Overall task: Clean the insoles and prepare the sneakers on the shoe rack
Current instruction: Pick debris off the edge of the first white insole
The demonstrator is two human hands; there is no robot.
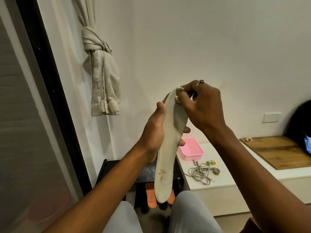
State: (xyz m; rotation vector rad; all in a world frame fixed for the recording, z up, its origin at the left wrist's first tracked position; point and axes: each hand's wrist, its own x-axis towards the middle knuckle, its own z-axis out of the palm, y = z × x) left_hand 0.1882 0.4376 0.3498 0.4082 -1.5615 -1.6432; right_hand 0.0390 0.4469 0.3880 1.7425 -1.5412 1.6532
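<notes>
A long off-white insole (170, 148) stands nearly upright in front of me, toe end up and printed heel end down. My left hand (155, 132) grips its middle from the left, thumb on the front and fingertips showing past its right edge. My right hand (202, 108), a ring on one finger, pinches a small whitish wad (178, 94), perhaps cloth or tissue, against the insole's toe end. Below, an orange sole or insole (151, 197) lies on the dark shoe rack (107, 172); the raised insole hides part of it.
A white cabinet (210, 180) at right carries a pink tray (191, 151), a tangle of grey laces (201, 174), small coloured items (211, 162) and a tape roll (216, 171). A wooden board (276, 152) lies farther right. A knotted curtain (101, 78) hangs left. My knees (185, 212) are below.
</notes>
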